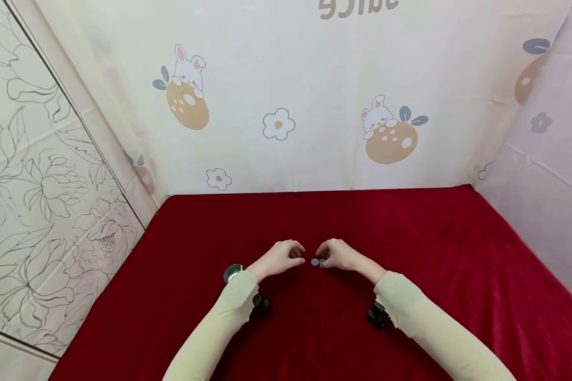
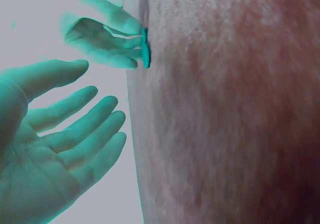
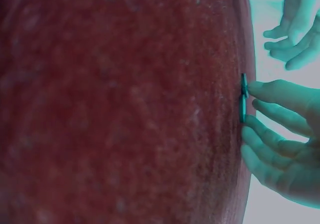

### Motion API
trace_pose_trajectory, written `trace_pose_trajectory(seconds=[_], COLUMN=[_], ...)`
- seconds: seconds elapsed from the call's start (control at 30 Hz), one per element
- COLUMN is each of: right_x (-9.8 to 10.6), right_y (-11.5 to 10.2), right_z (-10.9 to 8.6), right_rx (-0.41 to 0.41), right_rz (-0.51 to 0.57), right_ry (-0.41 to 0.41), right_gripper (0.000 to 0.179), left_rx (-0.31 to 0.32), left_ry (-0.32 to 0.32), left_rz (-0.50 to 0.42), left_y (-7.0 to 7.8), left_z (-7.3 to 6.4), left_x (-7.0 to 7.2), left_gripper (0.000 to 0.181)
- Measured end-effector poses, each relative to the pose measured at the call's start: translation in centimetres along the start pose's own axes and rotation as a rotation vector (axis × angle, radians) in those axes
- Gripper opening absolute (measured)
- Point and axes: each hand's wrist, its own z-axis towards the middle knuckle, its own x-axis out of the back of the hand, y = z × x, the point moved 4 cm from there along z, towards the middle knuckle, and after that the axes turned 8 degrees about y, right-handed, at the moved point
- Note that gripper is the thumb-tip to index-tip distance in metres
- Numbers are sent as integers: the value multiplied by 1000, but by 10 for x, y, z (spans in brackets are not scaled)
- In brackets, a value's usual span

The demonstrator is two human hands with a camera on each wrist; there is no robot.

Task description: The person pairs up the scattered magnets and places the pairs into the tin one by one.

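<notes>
Two small flat grey discs, coin-like, lie side by side on the red cloth: the left disc point(image 1: 315, 262) and the right disc point(image 1: 322, 261), partly covered by fingers. My right hand point(image 1: 341, 256) is over them, its thumb and fingertips touching at the discs, fingers gently bent. In the right wrist view the thumb meets the upper disc point(image 3: 244, 84), while other fingertips reach the edge of the lower disc point(image 3: 243, 109). To the left of the discs, my left hand point(image 1: 278, 257) hovers with fingers loosely spread and nothing in it.
A small round dish point(image 1: 233, 272) with a dark rim and shiny inside sits beside the left wrist, partly behind the sleeve. Red velvety cloth point(image 1: 410, 227) covers the table. Patterned curtains point(image 1: 286, 79) hang at the back and sides. Dark wrist cameras point(image 1: 376, 315) sit under both cuffs.
</notes>
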Motion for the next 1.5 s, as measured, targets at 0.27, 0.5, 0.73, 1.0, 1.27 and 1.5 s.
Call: trace_pose_trajectory(seconds=[0.27,0.5,0.73,1.0,1.27,1.5], right_x=[-5,-7,-9,-10,-12,-13], right_y=[0,1,-1,-2,-2,-4], right_z=[2,1,1,2,1,4], right_rx=[0,29,102,149,105,77], right_rz=[36,33,10,-33,-24,-30], right_ry=[6,32,28,11,-8,-14], right_gripper=[24,25,24,21,17,18], left_rx=[-29,-15,22,52,68,88], left_ry=[47,82,143,199,239,269], left_rz=[7,25,47,75,75,72], left_y=[-4,-10,-20,-32,-45,-56], left_z=[-24,-45,-66,-86,-103,-114], left_x=[19,33,44,53,60,65], left_gripper=[28,31,34,37,42,47])
